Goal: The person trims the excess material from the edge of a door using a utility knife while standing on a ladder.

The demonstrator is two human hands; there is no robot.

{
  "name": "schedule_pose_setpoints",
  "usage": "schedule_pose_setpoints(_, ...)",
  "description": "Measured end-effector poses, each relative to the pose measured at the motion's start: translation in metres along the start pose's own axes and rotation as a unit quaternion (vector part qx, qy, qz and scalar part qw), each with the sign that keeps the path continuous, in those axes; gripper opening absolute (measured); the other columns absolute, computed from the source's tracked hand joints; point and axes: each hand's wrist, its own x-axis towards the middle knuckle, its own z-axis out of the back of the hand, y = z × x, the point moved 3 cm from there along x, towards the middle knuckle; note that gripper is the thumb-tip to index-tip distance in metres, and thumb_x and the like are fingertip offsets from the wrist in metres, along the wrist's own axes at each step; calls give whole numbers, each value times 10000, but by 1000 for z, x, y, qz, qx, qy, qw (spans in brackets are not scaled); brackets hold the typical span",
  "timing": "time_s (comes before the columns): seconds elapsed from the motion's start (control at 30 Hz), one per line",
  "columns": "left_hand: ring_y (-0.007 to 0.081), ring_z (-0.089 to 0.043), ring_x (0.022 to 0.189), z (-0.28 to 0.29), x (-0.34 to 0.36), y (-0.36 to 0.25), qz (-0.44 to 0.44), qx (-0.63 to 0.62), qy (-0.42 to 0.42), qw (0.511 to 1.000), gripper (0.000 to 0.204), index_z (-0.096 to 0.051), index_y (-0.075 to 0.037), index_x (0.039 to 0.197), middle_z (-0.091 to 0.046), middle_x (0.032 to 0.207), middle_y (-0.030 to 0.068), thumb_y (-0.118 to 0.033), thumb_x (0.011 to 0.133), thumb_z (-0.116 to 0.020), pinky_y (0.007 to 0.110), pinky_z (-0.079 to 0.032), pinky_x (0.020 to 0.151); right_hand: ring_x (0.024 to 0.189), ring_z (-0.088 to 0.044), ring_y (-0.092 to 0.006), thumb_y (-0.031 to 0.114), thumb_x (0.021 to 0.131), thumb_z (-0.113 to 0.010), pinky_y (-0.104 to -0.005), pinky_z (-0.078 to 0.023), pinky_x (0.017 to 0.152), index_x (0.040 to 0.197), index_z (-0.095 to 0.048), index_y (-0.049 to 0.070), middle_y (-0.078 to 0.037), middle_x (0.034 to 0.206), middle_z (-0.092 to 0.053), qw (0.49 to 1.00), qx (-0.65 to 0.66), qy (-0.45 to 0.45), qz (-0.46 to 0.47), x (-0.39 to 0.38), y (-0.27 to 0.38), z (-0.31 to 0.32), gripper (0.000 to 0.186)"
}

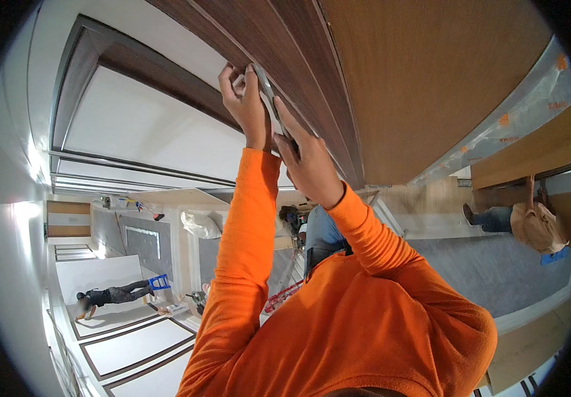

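My left hand (248,111) is up at the dark brown wood moulding (299,59), fingers curled at the upper end of a slim silver-grey tool (265,87), with something small and pale among them. Just below and to its right, my right hand (308,162) grips the lower part of that tool, index finger stretched along it. The tool lies along the moulding's edge; its exact kind is unclear. A white panel (140,116) framed in dark trim lies left of my hands.
A brown wood panel (431,79) spans the upper right. A person in tan (533,221) is at the right. Another in dark clothes (110,298) works at lower left by a blue step stool (158,282). A white sack (199,224) and a red ladder (285,294) are below.
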Motion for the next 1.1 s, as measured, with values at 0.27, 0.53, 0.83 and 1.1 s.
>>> schedule_pose_setpoints(0.27, 188, -552, 1082, 2, 5, 0, 27, 35, 25, 999, 443, -484, -65, 1388, -509, 1312, 95, -241, 1008, -630, 335, -485, 836, 834, -661, -496, 76, 973, -595, -423, -529, 711, 1540, -380, 51, -342, 962, -649, 997, -1, -21, 73, 9, -12, 4, 607)
schedule_pose_setpoints(0.53, 209, -550, 1138, 2, 3, -1, 28, -1, 30, 999, 458, -479, -65, 1392, -511, 1312, 117, -248, 1006, -644, 345, -490, 872, 893, -656, -502, 83, 977, -594, -447, -531, 719, 1548, -378, 80, -348, 976, -647, 993, 6, -48, 103, 6, -16, -2, 610)
schedule_pose_setpoints(0.83, 174, -587, 980, 4, 2, -12, 33, 38, 42, 998, 471, -474, -25, 1366, -574, 1237, 128, -266, 1000, -646, 308, -480, 777, 498, -654, -272, 94, 999, -538, -425, -530, 574, 1544, -351, 13, -229, 648, -643, 998, 13, 44, -52, 3, 13, 9, 582)
schedule_pose_setpoints(1.1, 251, -540, 1175, 7, 9, -5, 78, 6, 38, 996, 594, -464, -69, 1395, -492, 1346, 122, -366, 951, -722, 425, -486, 899, 947, -634, -516, 110, 984, -583, -507, -526, 784, 1566, -363, 153, -316, 1089, -664, 997, -21, -9, 73, 10, -23, 7, 624)
